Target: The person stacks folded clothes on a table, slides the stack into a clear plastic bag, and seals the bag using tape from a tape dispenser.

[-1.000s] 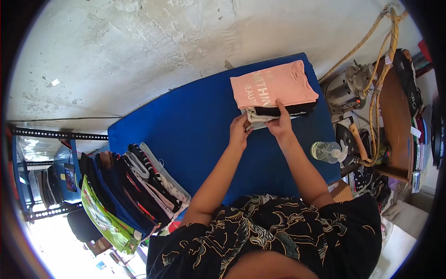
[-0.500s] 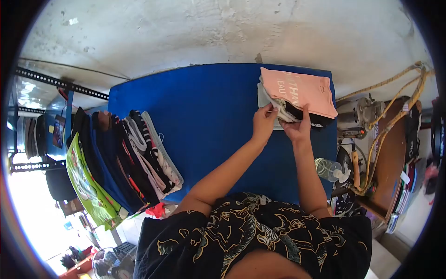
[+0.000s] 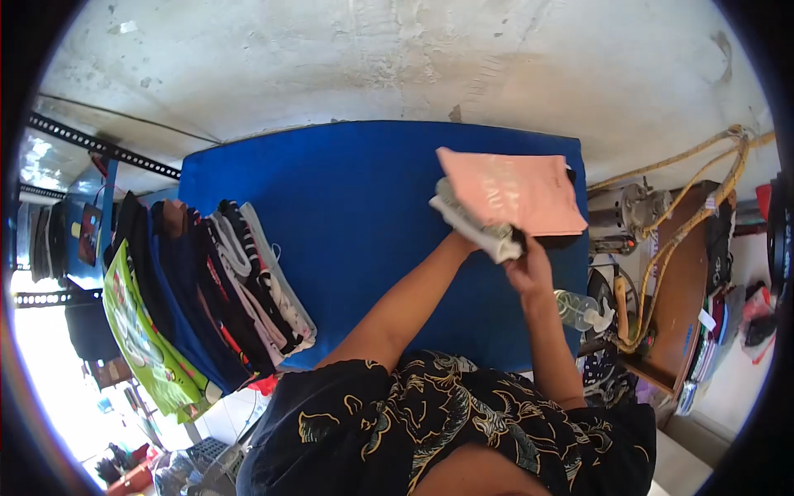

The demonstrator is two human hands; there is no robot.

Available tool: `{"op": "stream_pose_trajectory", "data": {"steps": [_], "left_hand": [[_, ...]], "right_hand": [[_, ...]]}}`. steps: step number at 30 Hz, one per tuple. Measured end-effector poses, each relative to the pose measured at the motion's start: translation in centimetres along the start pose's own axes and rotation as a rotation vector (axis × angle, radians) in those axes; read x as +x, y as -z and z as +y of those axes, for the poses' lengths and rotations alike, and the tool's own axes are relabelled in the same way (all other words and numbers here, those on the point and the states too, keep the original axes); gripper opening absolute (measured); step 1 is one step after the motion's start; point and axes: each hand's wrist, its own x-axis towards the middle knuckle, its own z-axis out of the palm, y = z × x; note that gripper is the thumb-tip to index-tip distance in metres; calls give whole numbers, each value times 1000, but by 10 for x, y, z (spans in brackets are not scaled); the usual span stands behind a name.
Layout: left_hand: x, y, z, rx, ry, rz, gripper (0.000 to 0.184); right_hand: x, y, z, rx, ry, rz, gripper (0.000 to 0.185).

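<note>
Near the far right of the blue padded surface, a stack of folded clothes is tilted up between my hands. On top lies a folded pink shirt (image 3: 529, 198) with pale lettering, its left corner raised. Under it show folded grey and white cloth (image 3: 473, 221) and some black cloth (image 3: 564, 241). My left hand (image 3: 465, 241) is under the left front edge of the stack, its fingers hidden beneath the cloth. My right hand (image 3: 532, 269) is closed on the front edge, thumb up against the dark cloth.
A row of folded clothes (image 3: 223, 289) leans along the left side, a green printed piece (image 3: 153, 339) outermost. At the right edge stand a clear pump bottle (image 3: 579, 311), a metal machine (image 3: 628, 207) and a looped rope (image 3: 662, 256). A plastered wall (image 3: 331, 66) rises behind.
Both hands have lifted and tilted the left front of the stack toward me. My left hand has slid underneath, and the pink shirt has shifted left and down. The view has moved slightly.
</note>
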Motion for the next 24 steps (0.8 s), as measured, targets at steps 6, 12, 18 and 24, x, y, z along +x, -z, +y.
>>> {"op": "stream_pose_trajectory", "data": {"steps": [6, 12, 18, 24], "left_hand": [[-95, 25, 22, 383, -239, 49, 57], [-205, -21, 71, 815, -516, 52, 60], [-301, -56, 111, 1230, -799, -20, 63], [-273, -73, -2, 1241, -1014, 171, 72]], "right_hand": [[-49, -6, 36, -349, -12, -193, 42], [-22, -38, 73, -556, -93, -585, 60], [47, -7, 110, -1446, 232, -603, 59], [101, 20, 4, -2068, 1355, 653, 61]]}}
